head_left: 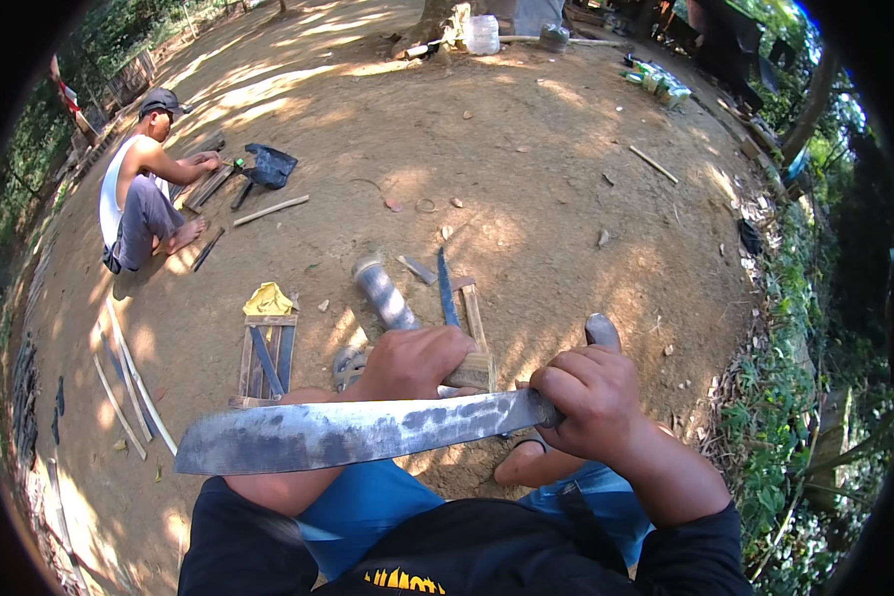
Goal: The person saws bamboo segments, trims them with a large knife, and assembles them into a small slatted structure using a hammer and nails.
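Observation:
My right hand point(596, 397) grips the handle of a machete point(308, 435). Its broad blade, silvery with dark patches, stretches left across the front of my body, over my left forearm. Beyond the blade, my left hand point(417, 360) is wrapped round a piece of wood point(477, 372) with a squared end. The rest of that wood is hidden by the hand. Just past my left hand, a short round log point(382, 293) lies on the dirt. Beside it stand a long dark blade point(447, 288) and a narrow wooden frame point(473, 313).
A wooden rack point(246, 358) with dark metal strips and a yellow cloth point(268, 298) lies left of my hands. Farther left, a person point(139, 189) squats, handling wood beside a black bag point(271, 166). Long pale strips point(129, 368) lie at left; plants point(775, 417) border the right.

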Tool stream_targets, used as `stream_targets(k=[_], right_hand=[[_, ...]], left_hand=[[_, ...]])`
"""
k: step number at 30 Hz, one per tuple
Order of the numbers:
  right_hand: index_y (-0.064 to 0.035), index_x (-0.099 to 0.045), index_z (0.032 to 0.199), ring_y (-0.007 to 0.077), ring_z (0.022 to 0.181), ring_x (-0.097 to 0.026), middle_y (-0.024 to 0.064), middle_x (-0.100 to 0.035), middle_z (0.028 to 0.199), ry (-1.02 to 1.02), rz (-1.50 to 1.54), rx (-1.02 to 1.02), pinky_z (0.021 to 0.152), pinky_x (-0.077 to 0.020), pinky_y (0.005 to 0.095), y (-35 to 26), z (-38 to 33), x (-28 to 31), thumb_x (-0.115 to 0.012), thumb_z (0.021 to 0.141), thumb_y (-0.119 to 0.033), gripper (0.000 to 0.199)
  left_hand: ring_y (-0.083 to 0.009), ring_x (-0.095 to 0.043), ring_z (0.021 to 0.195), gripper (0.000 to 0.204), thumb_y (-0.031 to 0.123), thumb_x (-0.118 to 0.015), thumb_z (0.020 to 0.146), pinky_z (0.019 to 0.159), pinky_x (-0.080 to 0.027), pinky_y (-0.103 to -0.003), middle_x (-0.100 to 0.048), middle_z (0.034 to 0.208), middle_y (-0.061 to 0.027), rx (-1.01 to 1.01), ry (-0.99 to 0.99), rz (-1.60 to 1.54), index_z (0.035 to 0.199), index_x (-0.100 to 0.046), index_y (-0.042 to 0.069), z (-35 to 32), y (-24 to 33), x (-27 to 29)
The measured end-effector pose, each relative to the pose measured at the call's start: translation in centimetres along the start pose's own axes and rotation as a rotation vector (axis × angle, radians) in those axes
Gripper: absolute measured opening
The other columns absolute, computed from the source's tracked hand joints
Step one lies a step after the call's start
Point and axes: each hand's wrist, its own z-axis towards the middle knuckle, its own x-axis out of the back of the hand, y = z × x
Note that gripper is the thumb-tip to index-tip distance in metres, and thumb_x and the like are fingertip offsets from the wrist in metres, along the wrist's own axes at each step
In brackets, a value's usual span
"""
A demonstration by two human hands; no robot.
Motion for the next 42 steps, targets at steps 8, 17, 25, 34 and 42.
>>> stream_targets(k=[8, 17, 25, 34, 42], right_hand=[[-0.012, -0.062, 0.086, 0.0269, 0.067, -0.064, 0.0049, -0.059, 0.074, 0.012, -0.011, 0.021, 0.063, -0.0483, 0.0415, -0.5, 0.2, 0.2, -0.076, 0.052, -0.017, 0.037], [-0.0127, -0.06, 0.081, 0.0274, 0.066, -0.064, 0.0051, -0.058, 0.072, 0.031, -0.003, 0.016, 0.063, -0.048, 0.0415, 0.3, -0.5, -1.1, -0.076, 0.056, -0.014, 0.03], [-0.0067, -0.066, 0.086, 0.0383, 0.071, -0.067, 0.0155, -0.066, 0.074, -0.026, -0.072, -0.626, 0.065, -0.0529, 0.0467, 6.5, -2.8, -1.7, -0.074, 0.084, -0.019, 0.015], [-0.0106, -0.065, 0.082, 0.0308, 0.065, -0.065, 0.0081, -0.061, 0.07, 0.055, 0.08, -0.219, 0.061, -0.0497, 0.0419, 1.1, -2.7, -0.1, -0.078, 0.07, -0.016, 0.019], [-0.0127, -0.061, 0.077, 0.0253, 0.063, -0.064, 0.004, -0.058, 0.068, 0.015, -0.001, -0.014, 0.061, -0.048, 0.0405, -0.3, -1.3, 0.8, -0.079, 0.064, -0.02, 0.023]], left_hand=[[-0.0312, -0.069, 0.07, 0.043, 0.043, -0.077, 0.085, 0.06, -0.054, -0.039, -0.068, 0.084, -0.0121, -0.036, 0.002, -0.005, 0.097, -0.061, 0.005, -0.4, 0.1, 0.4], [-0.031, -0.065, 0.063, 0.037, 0.036, -0.076, 0.083, 0.055, -0.05, -0.042, -0.061, 0.073, -0.0115, -0.029, 0.044, 0.001, 0.093, -0.061, 0.004, -0.5, 0.7, 0.2], [-0.0335, -0.063, 0.06, 0.05, 0.053, -0.065, 0.093, 0.055, -0.05, -0.04, -0.06, 0.073, -0.0125, -0.114, 0.047, -0.145, 0.092, -0.06, 0.003, -1.3, 3.5, 1.6], [-0.03, -0.066, 0.064, 0.042, 0.044, -0.074, 0.089, 0.056, -0.05, -0.039, -0.062, 0.074, -0.0112, -0.068, 0.158, -0.111, 0.096, -0.063, 0.004, -0.8, 0.2, 0.4], [-0.0292, -0.066, 0.062, 0.044, 0.043, -0.078, 0.084, 0.057, -0.051, -0.039, -0.063, 0.073, -0.0103, -0.018, 0.068, -0.055, 0.092, -0.063, 0.003, -0.6, 1.1, 0.4]])
